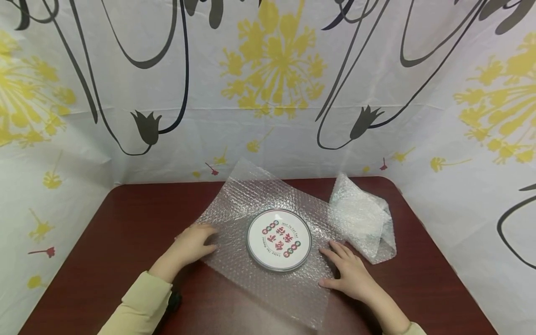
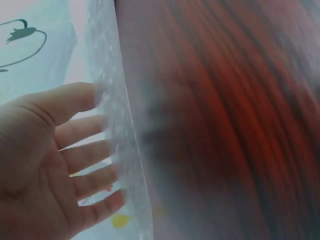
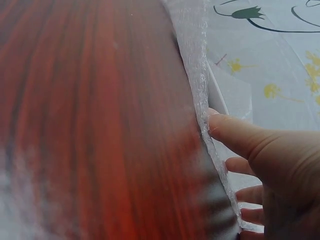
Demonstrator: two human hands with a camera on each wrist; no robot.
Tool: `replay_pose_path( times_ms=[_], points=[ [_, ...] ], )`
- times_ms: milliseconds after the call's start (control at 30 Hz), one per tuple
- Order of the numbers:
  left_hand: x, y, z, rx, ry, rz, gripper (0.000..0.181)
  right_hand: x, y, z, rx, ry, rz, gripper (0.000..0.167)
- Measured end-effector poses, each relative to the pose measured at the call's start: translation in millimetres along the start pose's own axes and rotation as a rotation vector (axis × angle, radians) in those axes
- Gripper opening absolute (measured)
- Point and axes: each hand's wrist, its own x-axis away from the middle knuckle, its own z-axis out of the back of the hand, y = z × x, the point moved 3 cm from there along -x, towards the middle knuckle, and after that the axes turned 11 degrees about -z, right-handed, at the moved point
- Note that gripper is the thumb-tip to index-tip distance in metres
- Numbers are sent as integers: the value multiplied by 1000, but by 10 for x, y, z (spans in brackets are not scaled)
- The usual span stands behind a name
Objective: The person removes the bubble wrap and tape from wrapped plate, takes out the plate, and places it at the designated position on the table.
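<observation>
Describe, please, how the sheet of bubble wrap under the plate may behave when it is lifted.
The bubble wrap is probably floppy and light, as it looks thin and the table shows through it. Its middle would likely sag, because the plate lies there. If tilted, it may let the plate slide, since nothing covers the plate.

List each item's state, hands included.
Clear plastic bubble-wrap sheet: unfolded, spread out.
Round white plate with red print: printed face up, lying on the sheet.
Folded clear bubble-wrap bundle: folded up, contents unclear.
Bare left hand: fingers extended, at sheet's left corner.
Bare right hand: fingers spread, at sheet's right side.
</observation>
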Motion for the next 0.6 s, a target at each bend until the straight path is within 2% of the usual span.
replay_pose_path(
  times_ms=[100,233,467,600],
  points=[
    [-29,67,3,28,51,-19,39,2,-4,-5,2,3,5,82],
    [-80,139,-15,69,87,-5,37,4,-7,-9,-1,4,6,82],
    [-162,218,-68,121,166,60,33,4,-3,-9,1,3,-1,82],
    [-202,268,-81,184,198,101,33,6,-1,-7,-1,8,0,82]
  ],
)
